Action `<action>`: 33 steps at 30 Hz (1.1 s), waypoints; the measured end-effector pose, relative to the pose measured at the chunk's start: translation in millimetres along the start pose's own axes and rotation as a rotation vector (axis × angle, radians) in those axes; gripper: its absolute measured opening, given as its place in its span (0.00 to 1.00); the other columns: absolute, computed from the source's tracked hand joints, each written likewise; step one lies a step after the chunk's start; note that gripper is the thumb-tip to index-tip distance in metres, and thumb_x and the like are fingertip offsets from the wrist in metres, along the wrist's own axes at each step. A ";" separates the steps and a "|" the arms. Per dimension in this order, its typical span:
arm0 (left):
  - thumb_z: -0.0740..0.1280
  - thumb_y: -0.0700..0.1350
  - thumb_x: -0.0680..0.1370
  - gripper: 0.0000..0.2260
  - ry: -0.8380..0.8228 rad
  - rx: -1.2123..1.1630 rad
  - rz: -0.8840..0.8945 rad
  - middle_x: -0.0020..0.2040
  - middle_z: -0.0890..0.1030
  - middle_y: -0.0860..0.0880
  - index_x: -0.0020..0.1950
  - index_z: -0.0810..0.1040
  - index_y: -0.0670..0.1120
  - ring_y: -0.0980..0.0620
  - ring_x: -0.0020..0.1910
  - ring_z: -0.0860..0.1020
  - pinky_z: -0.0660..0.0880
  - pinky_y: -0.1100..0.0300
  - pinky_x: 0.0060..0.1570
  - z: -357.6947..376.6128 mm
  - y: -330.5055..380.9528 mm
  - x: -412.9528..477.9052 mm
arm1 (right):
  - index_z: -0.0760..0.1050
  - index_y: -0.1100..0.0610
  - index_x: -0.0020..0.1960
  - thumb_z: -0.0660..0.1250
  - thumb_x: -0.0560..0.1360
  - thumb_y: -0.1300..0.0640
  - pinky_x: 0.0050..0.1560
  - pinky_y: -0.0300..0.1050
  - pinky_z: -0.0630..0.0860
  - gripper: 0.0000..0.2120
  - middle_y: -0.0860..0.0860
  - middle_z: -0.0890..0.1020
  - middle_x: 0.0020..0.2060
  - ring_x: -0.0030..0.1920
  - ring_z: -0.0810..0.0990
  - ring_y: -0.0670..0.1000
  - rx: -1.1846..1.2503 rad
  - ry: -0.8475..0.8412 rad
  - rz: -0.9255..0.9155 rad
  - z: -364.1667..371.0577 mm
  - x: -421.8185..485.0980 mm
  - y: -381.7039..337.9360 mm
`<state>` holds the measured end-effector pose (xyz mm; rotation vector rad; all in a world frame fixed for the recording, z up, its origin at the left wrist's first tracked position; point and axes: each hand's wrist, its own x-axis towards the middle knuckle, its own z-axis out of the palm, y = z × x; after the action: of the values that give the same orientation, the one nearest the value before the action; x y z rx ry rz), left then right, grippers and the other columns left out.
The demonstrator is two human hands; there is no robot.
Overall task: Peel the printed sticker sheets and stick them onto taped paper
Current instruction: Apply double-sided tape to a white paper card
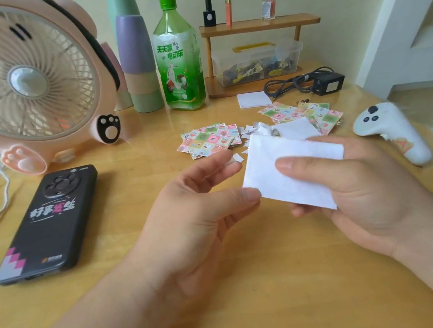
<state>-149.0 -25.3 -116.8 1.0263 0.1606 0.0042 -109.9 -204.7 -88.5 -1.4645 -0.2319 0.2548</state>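
A white sheet of paper [274,163] is held above the wooden table in the middle of the view. My right hand [359,184] holds it from beneath, thumb pressed on top. My left hand [202,205] pinches the sheet's lower left corner between thumb and fingers. Behind it, one pile of colourful printed sticker sheets [209,139] lies on the table and a second pile of sticker sheets [314,112] lies to the right. Another white sheet [295,128] and several small white paper scraps [249,130] lie between them.
A black phone [47,225] lies at left, a pink fan [20,80] behind it. Stacked cups [138,63], a green bottle [178,57], a wooden shelf [259,25] over a plastic box, a white pad [253,99] and a black adapter [328,84] stand at the back. A white controller [392,129] lies right.
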 end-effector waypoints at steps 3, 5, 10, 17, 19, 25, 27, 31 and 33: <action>0.74 0.28 0.60 0.28 -0.008 0.058 0.003 0.59 0.83 0.43 0.59 0.84 0.43 0.47 0.47 0.84 0.79 0.60 0.41 -2.2 0.0 0.2 | 0.84 0.61 0.39 0.78 0.61 0.64 0.28 0.46 0.76 0.07 0.62 0.83 0.34 0.30 0.80 0.57 -0.234 -0.198 0.180 -13.4 1.4 -8.5; 0.75 0.30 0.60 0.27 -0.021 0.149 0.000 0.58 0.84 0.45 0.57 0.84 0.45 0.49 0.40 0.83 0.79 0.60 0.41 -1.7 1.5 -2.0 | 0.84 0.60 0.39 0.77 0.63 0.61 0.31 0.46 0.78 0.06 0.64 0.84 0.37 0.33 0.82 0.57 -0.342 -0.336 0.303 -24.7 3.8 -16.2; 0.77 0.37 0.58 0.29 -0.021 0.519 -0.019 0.53 0.86 0.54 0.59 0.83 0.50 0.49 0.38 0.81 0.78 0.42 0.58 -3.1 6.3 -6.5 | 0.85 0.59 0.46 0.79 0.62 0.52 0.38 0.40 0.78 0.15 0.60 0.85 0.43 0.40 0.83 0.52 -0.328 -0.411 0.294 -37.6 8.8 -24.0; 0.77 0.36 0.59 0.31 -0.060 0.536 0.023 0.54 0.85 0.56 0.62 0.82 0.51 0.52 0.37 0.81 0.78 0.49 0.55 -0.1 3.4 -8.4 | 0.83 0.64 0.48 0.73 0.67 0.54 0.36 0.45 0.76 0.15 0.63 0.86 0.43 0.37 0.83 0.56 -0.351 -0.316 0.225 -19.2 3.7 -6.5; 0.76 0.34 0.61 0.31 -0.085 0.455 0.063 0.56 0.85 0.54 0.63 0.82 0.50 0.53 0.36 0.80 0.77 0.57 0.48 -2.6 3.9 -5.9 | 0.81 0.69 0.50 0.74 0.67 0.58 0.33 0.43 0.74 0.17 0.62 0.85 0.40 0.36 0.82 0.55 -0.263 -0.265 0.266 -18.1 4.0 -5.3; 0.72 0.31 0.66 0.28 -0.192 0.322 0.134 0.59 0.83 0.50 0.66 0.81 0.46 0.52 0.42 0.80 0.77 0.58 0.49 -7.7 -2.3 0.8 | 0.80 0.59 0.42 0.70 0.72 0.62 0.30 0.42 0.70 0.01 0.56 0.79 0.34 0.30 0.78 0.53 -0.026 -0.023 0.344 -12.1 2.8 -1.3; 0.71 0.30 0.68 0.27 -0.222 0.334 0.154 0.59 0.83 0.49 0.66 0.80 0.44 0.50 0.43 0.79 0.76 0.56 0.50 -7.9 -5.0 1.4 | 0.79 0.58 0.41 0.69 0.71 0.62 0.27 0.41 0.70 0.01 0.55 0.79 0.33 0.29 0.78 0.52 0.019 -0.023 0.369 -11.4 2.3 -0.1; 0.72 0.32 0.69 0.21 -0.232 0.405 0.246 0.55 0.84 0.49 0.60 0.84 0.46 0.48 0.45 0.80 0.78 0.53 0.50 -4.6 -7.2 -0.5 | 0.82 0.64 0.46 0.68 0.72 0.62 0.30 0.41 0.72 0.07 0.57 0.82 0.37 0.32 0.80 0.54 0.043 -0.032 0.382 -11.5 2.7 1.6; 0.73 0.35 0.70 0.18 -0.204 0.489 0.323 0.53 0.85 0.49 0.58 0.85 0.48 0.48 0.45 0.81 0.79 0.52 0.50 -2.8 -7.4 -3.2 | 0.80 0.69 0.55 0.68 0.72 0.61 0.35 0.44 0.72 0.15 0.61 0.84 0.44 0.39 0.81 0.56 0.042 -0.042 0.388 -11.4 3.4 3.4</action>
<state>-153.0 -26.9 -124.1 1.5234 -0.2029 0.1602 -103.3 -214.2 -93.0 -1.4563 0.0267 0.6014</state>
